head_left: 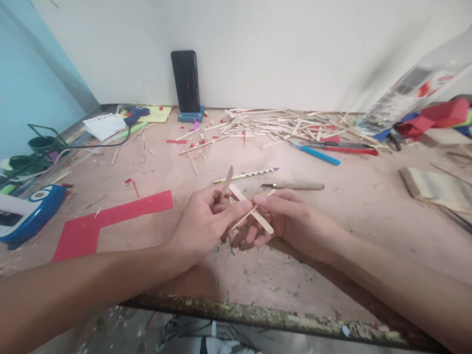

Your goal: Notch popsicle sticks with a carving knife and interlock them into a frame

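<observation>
My left hand point(204, 223) and my right hand point(283, 219) meet at the middle of the pinkish table point(354, 216), both closed on flat wooden craft sticks point(250, 215). The left fingers pinch one stick that points up and away, plus the end of a wider stick lying across. My right thumb and fingers press on that wider stick and a thin one crossing under it. The fingertips of the two hands touch.
A pile of wooden sticks point(280, 125) lies at the back. A pencil point(247, 175), a craft knife point(295, 186), blue and red pens point(320, 153), red paper point(110, 221), a glue gun point(134, 114) and a propped black phone point(185, 81) surround the hands.
</observation>
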### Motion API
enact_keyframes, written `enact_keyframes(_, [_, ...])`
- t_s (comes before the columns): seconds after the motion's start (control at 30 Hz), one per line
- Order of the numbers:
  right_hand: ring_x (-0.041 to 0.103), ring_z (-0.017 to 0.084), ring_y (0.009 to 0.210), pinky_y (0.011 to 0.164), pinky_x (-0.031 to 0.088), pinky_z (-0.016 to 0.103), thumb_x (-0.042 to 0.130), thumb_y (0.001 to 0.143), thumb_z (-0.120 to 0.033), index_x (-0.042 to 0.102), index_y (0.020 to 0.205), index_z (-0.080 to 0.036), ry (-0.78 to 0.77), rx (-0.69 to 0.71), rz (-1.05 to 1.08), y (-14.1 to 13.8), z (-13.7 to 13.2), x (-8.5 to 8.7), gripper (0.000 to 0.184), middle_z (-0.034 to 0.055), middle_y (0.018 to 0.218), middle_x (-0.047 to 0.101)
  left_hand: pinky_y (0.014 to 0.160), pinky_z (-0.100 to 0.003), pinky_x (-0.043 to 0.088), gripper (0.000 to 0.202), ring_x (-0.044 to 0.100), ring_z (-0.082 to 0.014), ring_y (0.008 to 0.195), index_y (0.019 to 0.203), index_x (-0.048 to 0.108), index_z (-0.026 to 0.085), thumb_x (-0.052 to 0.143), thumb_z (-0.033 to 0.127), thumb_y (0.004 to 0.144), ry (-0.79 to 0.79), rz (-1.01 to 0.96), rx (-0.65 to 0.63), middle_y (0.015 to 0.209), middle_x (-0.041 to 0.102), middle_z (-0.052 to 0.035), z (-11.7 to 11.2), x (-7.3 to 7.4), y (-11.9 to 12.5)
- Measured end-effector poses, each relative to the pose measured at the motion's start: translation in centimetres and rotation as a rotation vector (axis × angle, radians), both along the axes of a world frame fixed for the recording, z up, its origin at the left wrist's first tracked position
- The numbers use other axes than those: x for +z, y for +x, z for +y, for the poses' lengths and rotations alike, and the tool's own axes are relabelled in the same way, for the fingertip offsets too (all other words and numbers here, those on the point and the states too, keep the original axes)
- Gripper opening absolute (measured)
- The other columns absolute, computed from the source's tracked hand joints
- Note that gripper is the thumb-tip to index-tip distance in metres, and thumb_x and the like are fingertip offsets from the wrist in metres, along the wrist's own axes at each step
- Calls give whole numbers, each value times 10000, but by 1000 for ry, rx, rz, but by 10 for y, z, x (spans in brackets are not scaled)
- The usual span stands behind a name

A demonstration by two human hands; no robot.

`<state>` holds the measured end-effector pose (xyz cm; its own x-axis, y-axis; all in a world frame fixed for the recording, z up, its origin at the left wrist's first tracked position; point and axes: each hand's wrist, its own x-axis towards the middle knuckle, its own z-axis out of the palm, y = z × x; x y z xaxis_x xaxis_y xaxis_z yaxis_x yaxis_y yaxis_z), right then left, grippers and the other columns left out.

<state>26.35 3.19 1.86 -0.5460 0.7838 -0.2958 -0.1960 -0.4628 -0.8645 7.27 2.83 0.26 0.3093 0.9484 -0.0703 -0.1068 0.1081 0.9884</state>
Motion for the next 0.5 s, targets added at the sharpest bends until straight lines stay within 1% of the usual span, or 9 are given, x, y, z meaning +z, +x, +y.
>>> enact_keyframes(0.03, [714,151,671,636,611,227,699,950,-394,800,874,-141,8,-14,17,2,0,0,283,71,775,747,490,-216,430,349,524,-100,503,1016,641,166,769,464,887,14,3,-26,627,556,54,1,0,-2])
enact_keyframes(0.07, [680,129,652,625,597,211,669,972,-395,796,865,-158,19,-33,36,3,1,0,289,51,762,729,522,-234,464,365,529,-110,535,1112,630,185,712,488,926,36,1,-44,656,544,57,3,-1,-5])
enact_keyframes(0.1, [645,114,631,612,583,198,661,978,-389,788,845,-166,31,-53,52,4,1,0,289,36,741,707,570,-250,495,341,516,-120,575,1158,610,211,581,512,999,64,-2,-45,661,498,63,4,-2,-8])
enact_keyframes(0.13, [614,103,609,596,570,186,674,969,-382,778,819,-165,43,-68,67,5,1,-1,284,25,714,685,616,-258,503,304,511,-127,613,1146,593,232,464,491,1051,96,7,-51,664,469,62,5,-3,-10])
enact_keyframes(0.2, [586,91,574,568,556,169,727,929,-364,763,782,-147,61,-80,88,6,1,-3,264,17,660,654,673,-250,477,282,522,-125,678,1059,594,234,392,428,1091,158,71,-66,701,499,48,5,-5,-14])
enact_keyframes(0.27, [620,91,576,559,561,160,771,899,-349,773,826,-136,73,-87,101,6,1,-4,226,27,681,683,695,-240,447,260,551,-115,724,1012,635,222,452,388,1093,217,153,-97,763,578,35,4,-4,-16])
enact_keyframes(0.3, [652,96,598,571,572,160,783,897,-346,781,871,-134,74,-93,105,6,1,-5,213,38,714,710,715,-236,445,242,573,-110,753,1028,670,224,488,372,1087,255,197,-116,808,626,30,3,-4,-17])
enact_keyframes(0.4, [722,117,680,648,626,199,789,914,-346,779,961,-148,72,-121,107,6,1,-4,204,60,809,763,793,-213,461,229,659,-97,864,1168,736,297,525,321,1082,429,353,-117,980,751,47,4,-2,-20])
enact_keyframes(0.5, [747,136,748,704,655,256,799,911,-321,760,990,-171,65,-129,115,6,0,-3,174,59,866,781,801,-181,489,286,720,-83,913,1266,733,372,535,287,1078,571,473,-88,1087,802,87,8,-4,-23])
